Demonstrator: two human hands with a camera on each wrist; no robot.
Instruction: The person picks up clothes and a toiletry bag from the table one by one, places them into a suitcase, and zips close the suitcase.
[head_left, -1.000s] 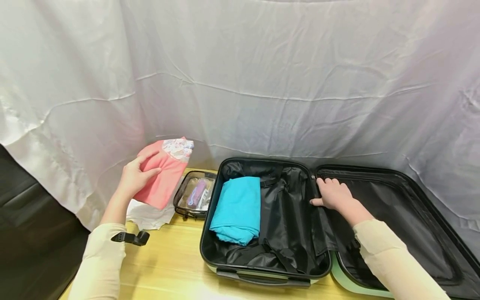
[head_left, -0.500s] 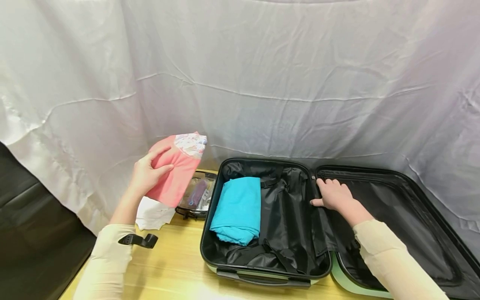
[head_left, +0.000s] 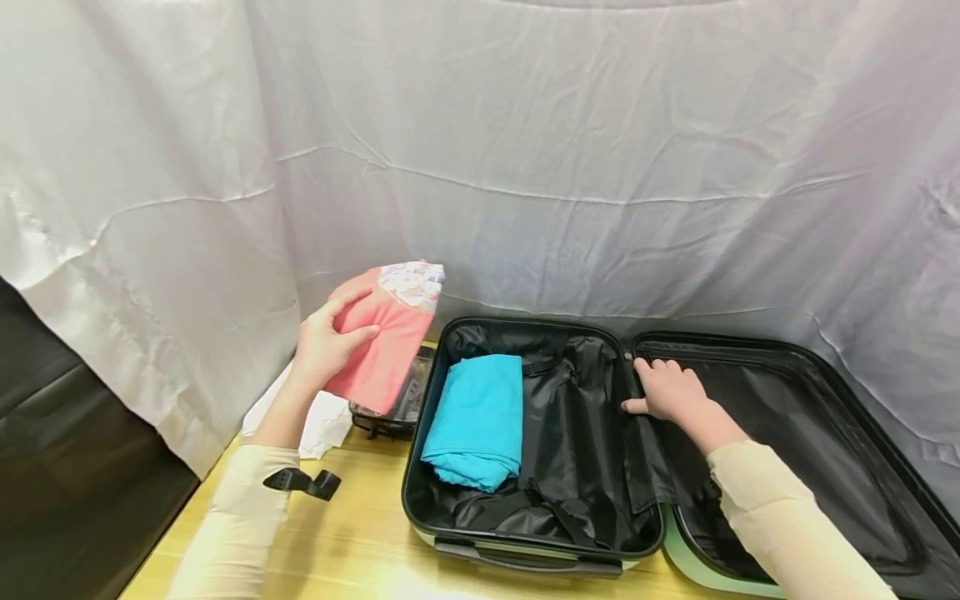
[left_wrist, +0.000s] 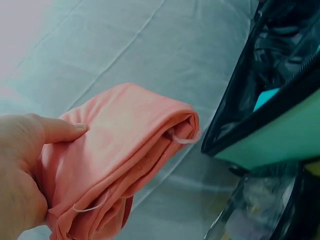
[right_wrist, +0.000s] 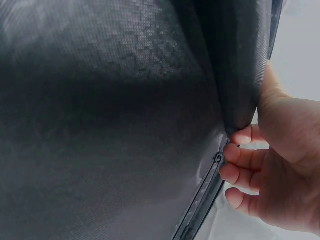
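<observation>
My left hand (head_left: 330, 346) holds a folded pink garment (head_left: 390, 350) with a white printed panel, raised in the air left of the open suitcase (head_left: 581, 417). In the left wrist view, the thumb lies on top of the folded cloth (left_wrist: 120, 130), whose layered edges show loose threads. A turquoise folded cloth (head_left: 476, 417) lies in the left part of the suitcase's left half. At the hinge side, my right hand (head_left: 667, 390) grips the edge of a black fabric flap (head_left: 648, 462). The right wrist view shows its curled fingers (right_wrist: 242, 157) at that fabric, near a zipper.
A clear black-edged pouch (head_left: 382, 425) stands against the suitcase's left side, partly hidden by the pink garment. White cloth (head_left: 324, 425) lies on the yellow wooden surface (head_left: 360, 517). The black-lined lid (head_left: 787, 450) lies open at right. A pale curtain (head_left: 525, 167) hangs behind.
My left hand has carried the pink garment rightward toward the suitcase, so it now covers much of the clear pouch. The right hand has stayed where it was.
</observation>
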